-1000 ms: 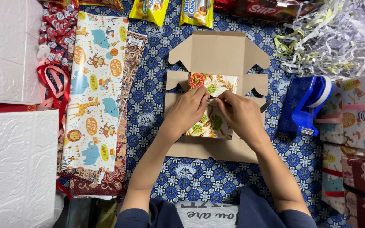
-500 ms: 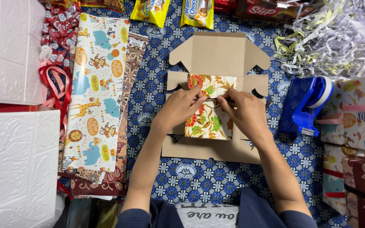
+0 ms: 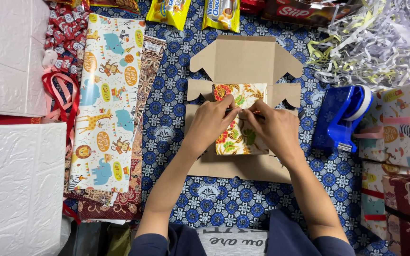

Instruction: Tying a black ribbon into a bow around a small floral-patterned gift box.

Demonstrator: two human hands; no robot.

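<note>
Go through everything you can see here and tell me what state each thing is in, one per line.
Cardboard box: unfolded, lid and flaps open.
Floral cloth: folded, lying in the box.
Left hand: on the cloth, fingertips pinching at its middle.
Right hand: on the cloth, fingertips meeting the left's.
Tape dispenser: standing untouched, right of the box.
Animal wrapping paper: spread flat.
Paper shreds: loose heap.

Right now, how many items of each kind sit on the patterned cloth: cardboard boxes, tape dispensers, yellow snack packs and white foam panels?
Open cardboard box: 1
Floral wrapped packet, held by left hand and right hand: 1
Blue tape dispenser: 1
Yellow snack packs: 2
White foam panels: 2
Total: 7
</note>
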